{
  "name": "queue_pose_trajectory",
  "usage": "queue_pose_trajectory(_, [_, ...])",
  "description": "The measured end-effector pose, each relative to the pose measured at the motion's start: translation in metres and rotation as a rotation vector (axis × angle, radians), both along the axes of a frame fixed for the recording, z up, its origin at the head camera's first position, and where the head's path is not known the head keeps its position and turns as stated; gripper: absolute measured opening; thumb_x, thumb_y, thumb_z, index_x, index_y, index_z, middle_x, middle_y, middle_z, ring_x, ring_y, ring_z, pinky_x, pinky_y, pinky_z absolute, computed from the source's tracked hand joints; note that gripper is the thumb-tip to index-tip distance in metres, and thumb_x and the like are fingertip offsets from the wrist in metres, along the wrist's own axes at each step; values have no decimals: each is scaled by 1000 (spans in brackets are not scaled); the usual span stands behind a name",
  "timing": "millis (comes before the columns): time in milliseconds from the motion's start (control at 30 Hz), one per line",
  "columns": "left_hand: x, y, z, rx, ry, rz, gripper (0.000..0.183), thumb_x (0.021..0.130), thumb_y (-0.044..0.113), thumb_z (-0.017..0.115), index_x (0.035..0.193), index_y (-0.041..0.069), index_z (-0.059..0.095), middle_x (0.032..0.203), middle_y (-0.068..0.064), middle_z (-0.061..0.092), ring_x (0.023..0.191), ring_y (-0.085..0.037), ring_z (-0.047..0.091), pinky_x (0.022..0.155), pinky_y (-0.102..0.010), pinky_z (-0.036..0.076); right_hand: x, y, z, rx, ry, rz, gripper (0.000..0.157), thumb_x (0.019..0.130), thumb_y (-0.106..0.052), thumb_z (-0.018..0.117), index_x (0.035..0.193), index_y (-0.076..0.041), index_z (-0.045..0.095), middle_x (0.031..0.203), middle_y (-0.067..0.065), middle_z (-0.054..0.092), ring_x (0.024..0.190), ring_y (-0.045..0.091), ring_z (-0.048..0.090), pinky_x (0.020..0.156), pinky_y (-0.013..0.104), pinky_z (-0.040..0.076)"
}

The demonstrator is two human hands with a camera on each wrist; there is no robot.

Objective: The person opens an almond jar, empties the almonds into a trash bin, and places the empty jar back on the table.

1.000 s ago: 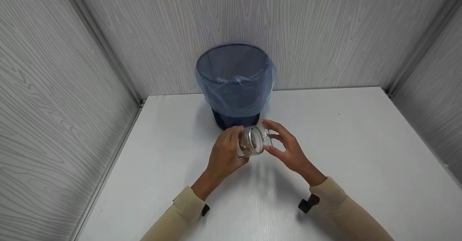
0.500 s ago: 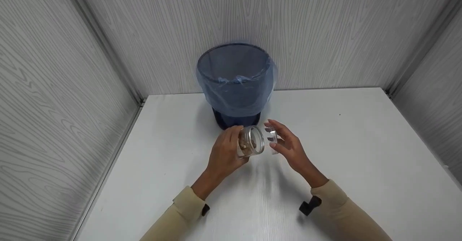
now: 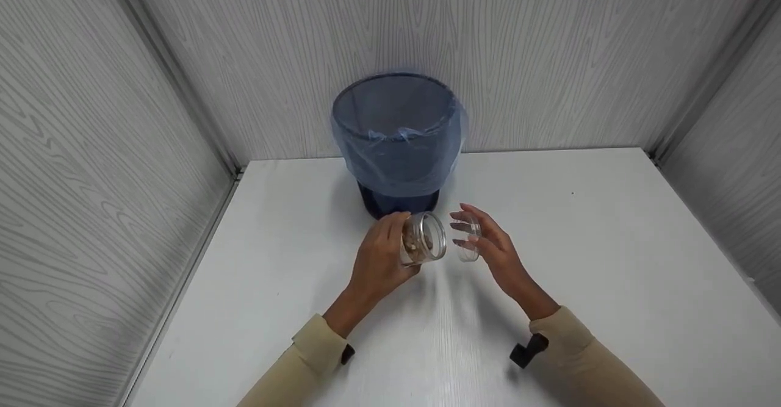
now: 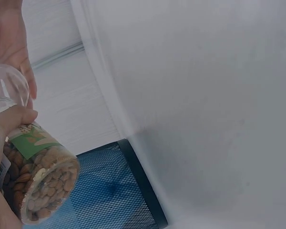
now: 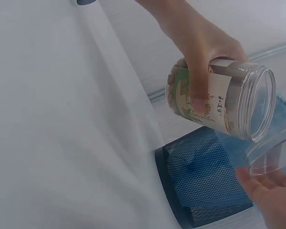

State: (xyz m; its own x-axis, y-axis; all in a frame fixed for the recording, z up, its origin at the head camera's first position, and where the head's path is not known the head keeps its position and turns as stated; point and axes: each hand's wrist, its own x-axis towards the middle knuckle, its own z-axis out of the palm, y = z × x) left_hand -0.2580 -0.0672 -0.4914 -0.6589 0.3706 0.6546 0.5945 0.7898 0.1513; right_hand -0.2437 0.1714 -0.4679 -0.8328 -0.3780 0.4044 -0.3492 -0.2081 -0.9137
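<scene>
My left hand (image 3: 379, 251) grips a clear jar (image 3: 417, 239) that lies tilted on its side, its open mouth facing right. Almonds (image 4: 47, 191) fill part of the jar, and a green and white label (image 5: 214, 100) wraps its side. A hand's width or less from the mouth, my right hand (image 3: 497, 251) holds a clear round lid (image 3: 470, 239) by its edge between thumb and fingers. The lid is apart from the jar in the head view. Both hands are above the table, in front of the bin.
A dark mesh wastebasket (image 3: 399, 204) lined with a blue plastic bag (image 3: 403, 166) stands at the back of the white table (image 3: 586, 260), just beyond the hands. White wood-grain panels (image 3: 549, 59) enclose the back and sides.
The right hand has pulled the lid off the jar's mouth and carried it a little to the right. The left hand and the jar have hardly moved.
</scene>
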Motion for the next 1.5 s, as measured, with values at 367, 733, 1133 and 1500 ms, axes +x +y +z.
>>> queue_pose_trajectory(367, [2,0,1,-14,-27,21,91,59,37,86,134,9,42,130,-3,49,123,-15,43,109,-26,27,-6,5,-17,-135,-230,50,46,101,-11,22,147,-10,27,144,30,27,132,46,27,101,58,33])
queue_pose_trajectory(733, [1,-1,2,-13,-19,10,92,59,37,86,135,9,41,130,-3,48,124,-15,43,109,-26,27,-4,6,-20,-178,-264,80,45,103,-17,17,146,-10,28,145,29,26,133,47,25,102,56,33])
queue_pose_trajectory(1133, [1,-3,6,0,-17,13,92,61,37,85,136,8,41,130,-4,49,124,-15,43,109,-25,27,-11,16,-25,-449,-492,202,51,101,-28,23,147,-5,24,150,29,18,136,47,19,106,57,26])
queue_pose_trajectory(1500, [2,-3,4,7,-12,15,92,60,38,85,135,9,41,130,-4,49,123,-15,43,109,-26,27,-11,16,-30,-531,-546,277,54,101,-32,14,147,-4,18,151,30,10,138,46,12,109,56,22])
